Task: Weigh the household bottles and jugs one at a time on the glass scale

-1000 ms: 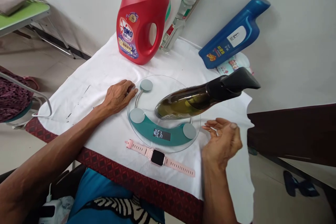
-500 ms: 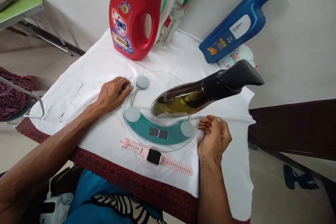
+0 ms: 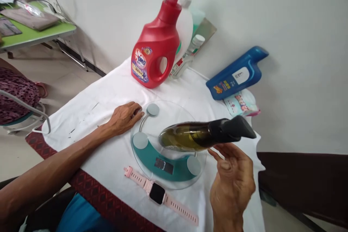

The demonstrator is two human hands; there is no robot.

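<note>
A round glass scale (image 3: 168,172) with a teal band and grey pads lies on the white cloth; its small display is lit, but I cannot read it. On the glass stands an oil bottle (image 3: 185,137), greenish, with a black pump-like top. My left hand (image 3: 125,117) rests on the cloth, its fingers loosely apart at the scale's left rim. My right hand (image 3: 233,174) is raised to the right of the bottle, fingers apart and holding nothing; the fingertips are partly behind the bottle's neck, so contact is unclear. A pink smartwatch (image 3: 157,193) lies in front of the scale.
Behind the scale stand a red OMO detergent bottle (image 3: 157,43) and a clear bottle (image 3: 187,58) with a white cap. A blue bottle (image 3: 235,74) leans right beside a wipes pack (image 3: 241,104). Left, a person's patterned clothing (image 3: 17,94) shows near a green table (image 3: 40,36).
My right hand has risen from beside the scale's right rim toward the bottle's neck, its fingers spreading. My left hand stays at the rim. The camera view has tilted up.
</note>
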